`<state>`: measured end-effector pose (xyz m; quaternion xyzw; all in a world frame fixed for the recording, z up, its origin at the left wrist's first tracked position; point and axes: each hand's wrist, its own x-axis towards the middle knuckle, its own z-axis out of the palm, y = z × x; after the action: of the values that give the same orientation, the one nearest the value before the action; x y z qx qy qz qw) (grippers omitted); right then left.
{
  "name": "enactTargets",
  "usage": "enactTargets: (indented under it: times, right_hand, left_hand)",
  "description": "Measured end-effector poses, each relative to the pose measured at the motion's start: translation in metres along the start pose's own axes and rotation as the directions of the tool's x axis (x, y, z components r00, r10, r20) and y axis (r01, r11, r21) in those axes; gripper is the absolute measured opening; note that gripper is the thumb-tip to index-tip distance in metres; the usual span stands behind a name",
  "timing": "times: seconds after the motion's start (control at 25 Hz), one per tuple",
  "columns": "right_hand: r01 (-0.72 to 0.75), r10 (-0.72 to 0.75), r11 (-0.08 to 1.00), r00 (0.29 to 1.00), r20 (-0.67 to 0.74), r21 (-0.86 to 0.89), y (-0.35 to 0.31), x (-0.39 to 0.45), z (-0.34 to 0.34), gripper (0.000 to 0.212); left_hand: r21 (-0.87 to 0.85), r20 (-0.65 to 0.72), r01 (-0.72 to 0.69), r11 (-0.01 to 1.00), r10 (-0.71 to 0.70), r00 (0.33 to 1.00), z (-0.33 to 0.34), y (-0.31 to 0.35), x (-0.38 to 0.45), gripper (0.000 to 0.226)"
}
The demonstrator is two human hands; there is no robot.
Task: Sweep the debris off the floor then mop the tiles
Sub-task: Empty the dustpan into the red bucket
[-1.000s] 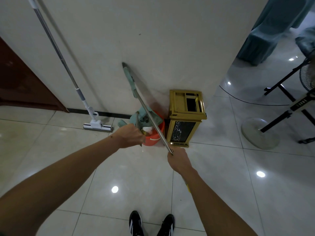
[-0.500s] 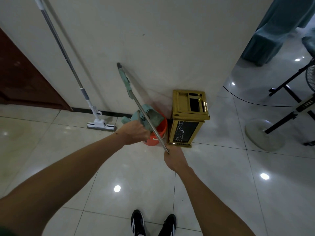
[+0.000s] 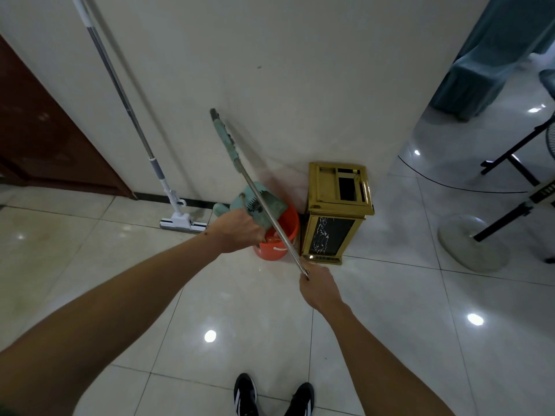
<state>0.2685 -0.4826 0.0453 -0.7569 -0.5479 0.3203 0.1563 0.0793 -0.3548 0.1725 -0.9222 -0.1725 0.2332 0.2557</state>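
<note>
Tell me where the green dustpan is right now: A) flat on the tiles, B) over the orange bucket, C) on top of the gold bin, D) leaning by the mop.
B: the left hand grips the green dustpan over the orange bucket.

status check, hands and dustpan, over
Left hand grips teal dustpan over orange bucket. Right hand holds metal handle. Mop parked against wall. Nothing in the way.

Gold bin [image 3: 338, 211], perhaps fan base [image 3: 471, 246]

The mop [image 3: 126, 106] handle's top is cut off (upper edge); the left hand [image 3: 240, 231] hides its fingers.
</note>
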Motion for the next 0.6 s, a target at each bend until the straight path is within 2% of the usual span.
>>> enactTargets:
  times: [0.08,0.16,0.24,0.32,0.36,0.44,0.52,0.6]
  right_hand:
    - [-0.031,0.032,0.999,0.999,0.034,-0.035,0.005,-0.003,0.001,0.046]
    - [-0.030,0.034,0.998,0.998,0.060,-0.058,0.005,-0.006,0.003,0.049]
    - [-0.018,0.020,0.999,0.998,0.055,-0.038,0.004,-0.009,0.005,0.050]
    - [-0.010,0.010,1.000,0.999,0.044,-0.001,0.002,-0.012,0.006,0.050]
    - [-0.015,0.014,1.000,0.999,0.041,0.016,0.001,-0.015,0.006,0.050]
    - [-0.031,0.029,0.998,0.999,0.040,0.053,0.003,-0.017,0.005,0.048]
    - [-0.041,0.039,0.998,0.999,0.034,0.056,0.004,-0.019,0.003,0.044]
    - [-0.036,0.034,0.998,0.999,0.021,0.052,0.001,-0.018,0.002,0.039]
  left_hand:
    - [0.032,-0.084,0.010,0.999,-0.007,0.996,-0.004,-0.006,-0.004,0.027]
    - [0.017,-0.156,0.028,0.999,-0.025,0.987,-0.001,-0.008,-0.006,0.029]
    - [0.015,-0.116,0.021,1.000,-0.019,0.993,-0.002,-0.004,-0.007,0.032]
    - [-0.042,-0.058,0.012,0.999,-0.015,0.998,-0.004,0.000,-0.008,0.020]
    - [-0.118,-0.017,0.079,0.990,-0.082,0.997,-0.002,-0.001,-0.008,0.016]
    - [-0.293,0.116,0.288,0.912,-0.265,0.957,-0.001,-0.010,-0.013,0.023]
    - [-0.407,0.127,0.485,0.774,-0.478,0.869,0.005,-0.015,-0.024,0.024]
    - [-0.497,0.160,0.616,0.611,-0.634,0.757,0.015,-0.012,-0.038,0.021]
